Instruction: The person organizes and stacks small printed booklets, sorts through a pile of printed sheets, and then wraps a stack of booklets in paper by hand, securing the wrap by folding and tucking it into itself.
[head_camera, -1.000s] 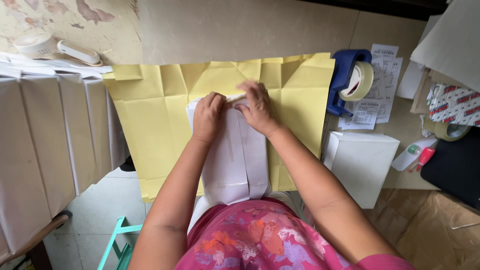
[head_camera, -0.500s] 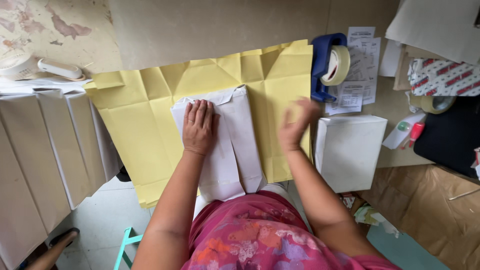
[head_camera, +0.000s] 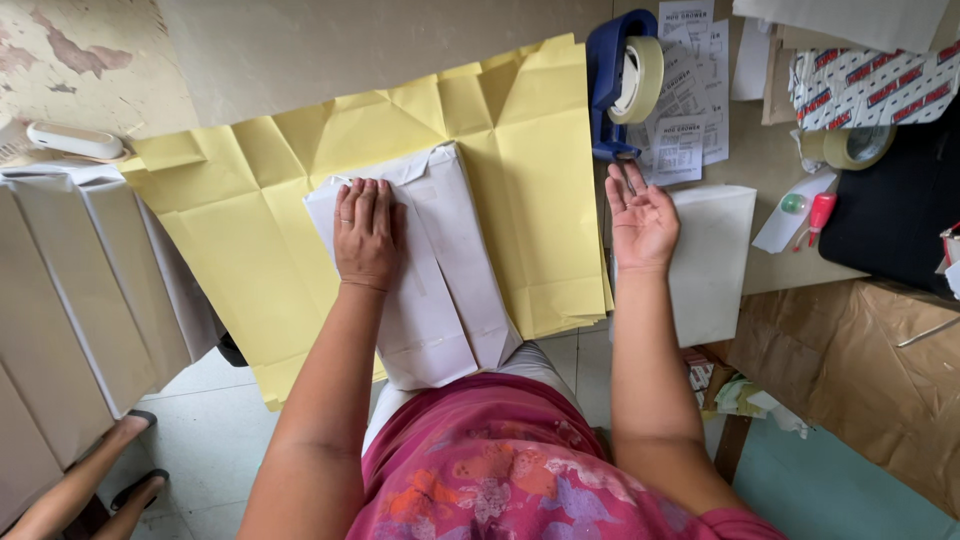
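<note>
Left hand (head_camera: 367, 232) lies flat, fingers together, pressing the white wrapped parcel (head_camera: 430, 270) on the yellow paper (head_camera: 540, 200). Right hand (head_camera: 640, 215) spread, palm up, empty, parcel at its nine o'clock; tape dispenser (head_camera: 622, 85) at twelve.

The left hand (head_camera: 368, 235) covers part of the white wrapped package (head_camera: 440, 270), whose near end is lost behind the person's lap. The yellow paper (head_camera: 540, 170) hides the surface beneath it. The tape roll (head_camera: 858, 146) is perhaps half used; its thickness is unclear. White stacked boxes (head_camera: 70, 290) run off the left edge.
</note>
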